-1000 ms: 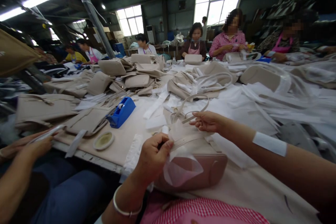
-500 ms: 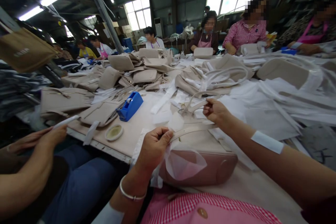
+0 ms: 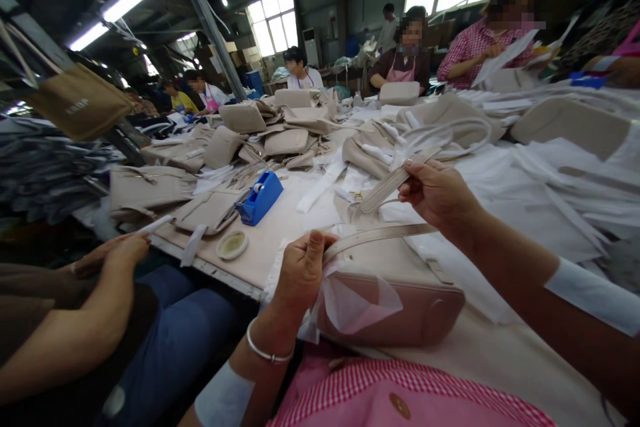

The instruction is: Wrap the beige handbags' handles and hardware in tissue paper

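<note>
Co-worker's hand (image 3: 131, 249): nine o'clock of the handbag, at a white strip (image 3: 157, 223).
Round dish (image 3: 233, 245): between nine and ten, on the table.
Tape dispenser (image 3: 263, 200): ten o'clock, blue.
Left hand (image 3: 303, 270): near ten, closed on the lower strap (image 3: 373, 236).
Handbag (image 3: 427, 317): on the table before the wearer, film (image 3: 363, 303) against it.
Right hand (image 3: 440, 193): one o'clock, pinching the upper strap (image 3: 384, 192).

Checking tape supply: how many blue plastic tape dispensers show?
1 certain: tape dispenser, left of centre, beyond the round white dish. A far-right blue object is unclear; others may be hidden.
</note>
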A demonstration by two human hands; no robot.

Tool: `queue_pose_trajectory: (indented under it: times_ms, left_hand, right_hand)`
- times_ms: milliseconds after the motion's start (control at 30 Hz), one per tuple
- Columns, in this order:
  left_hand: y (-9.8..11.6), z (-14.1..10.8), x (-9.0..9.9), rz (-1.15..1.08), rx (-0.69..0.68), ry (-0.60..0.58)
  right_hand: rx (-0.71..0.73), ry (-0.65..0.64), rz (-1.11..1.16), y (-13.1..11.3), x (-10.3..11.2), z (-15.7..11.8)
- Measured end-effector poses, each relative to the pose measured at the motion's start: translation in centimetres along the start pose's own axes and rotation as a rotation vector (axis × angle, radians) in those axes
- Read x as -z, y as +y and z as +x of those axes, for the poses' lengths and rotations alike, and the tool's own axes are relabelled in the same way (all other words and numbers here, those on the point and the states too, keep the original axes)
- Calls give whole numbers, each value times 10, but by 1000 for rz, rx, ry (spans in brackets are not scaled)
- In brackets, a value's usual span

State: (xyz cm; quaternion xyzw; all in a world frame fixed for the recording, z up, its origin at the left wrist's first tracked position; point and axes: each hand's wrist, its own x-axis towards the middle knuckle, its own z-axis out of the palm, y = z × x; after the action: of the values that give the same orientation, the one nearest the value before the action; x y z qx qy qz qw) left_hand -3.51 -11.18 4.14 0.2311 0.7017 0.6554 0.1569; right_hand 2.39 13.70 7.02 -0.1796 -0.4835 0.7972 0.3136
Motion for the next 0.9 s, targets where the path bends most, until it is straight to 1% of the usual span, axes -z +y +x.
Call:
queue_pose_trajectory:
  times_ms: [67,133,200,267,333,400,433,467,500,533,567,600,667,700,767,833,900]
  left_hand:
    - [-1,-1,0,-49,17,-3]
    - [-3,-1,0,-88,41,5]
    - [-4,-1,0,-89,34,28]
    - [-2,0,-1,-52,-25,56]
    - [3,0,-3,-4,-130,71]
    - [9,-1,-4,32,-248,86]
    - [12,-1,-5,40,-302,91]
    - [14,-1,-6,43,-342,91]
    - [15,-1,-7,44,-365,83]
    - [16,-1,-8,43,-374,64]
    - [17,0,-9,43,-371,34]
    - [16,1,-10,44,-360,-4]
    - [15,2,-12,49,-311,-78]
    - [14,3,-13,43,-272,-97]
    - [12,6,-14,0,-174,-92]
    - [11,8,-15,-70,-89,-73]
    - [11,11,-16,-129,-53,-96]
  right_hand:
    - [-12,-4,9,-3,1,0]
    - [-85,-15,28,-7,3,0]
    - [-218,-42,6,-10,4,-2]
    - [-375,-107,-68,-10,4,-5]
    - [-575,-234,-138,-6,3,-11]
    - [-755,-403,-140,0,1,-20]
    - [-820,-502,-112,3,-1,-25]
    - [-852,-602,-69,7,-4,-30]
    - [-843,-681,-14,10,-6,-34]
    - [-810,-729,46,12,-9,-38]
    - [-766,-739,100,14,-12,-40]
    - [-713,-711,139,16,-15,-42]
    - [-605,-574,145,16,-20,-42]
    - [-553,-510,108,16,-22,-41]
    - [-432,-442,-21,15,-23,-39]
    - [-285,-436,-177,14,-24,-41]
    - [-165,-462,-319,15,-26,-48]
